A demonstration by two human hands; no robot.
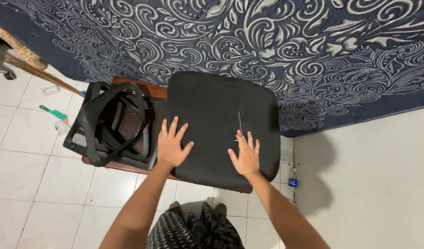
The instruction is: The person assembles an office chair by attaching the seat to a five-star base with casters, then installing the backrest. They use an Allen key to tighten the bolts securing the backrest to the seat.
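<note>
A black fabric chair seat cushion (216,110) lies flat on a low brown wooden table (129,167). My left hand (172,144) rests palm down on the cushion's near left part, fingers spread. My right hand (245,155) lies palm down on its near right part, fingers apart, with the fingertips beside a thin pale line (240,123) on the fabric. Neither hand holds anything. A black mesh chair backrest with armrest frame (111,125) lies on the table just left of the cushion.
A dark blue mattress with white swirl pattern (276,41) leans behind the table. A teal-handled brush (53,112) and a wooden stick (41,74) lie on the white tiled floor at left. A small bottle (292,179) stands by the wall at right.
</note>
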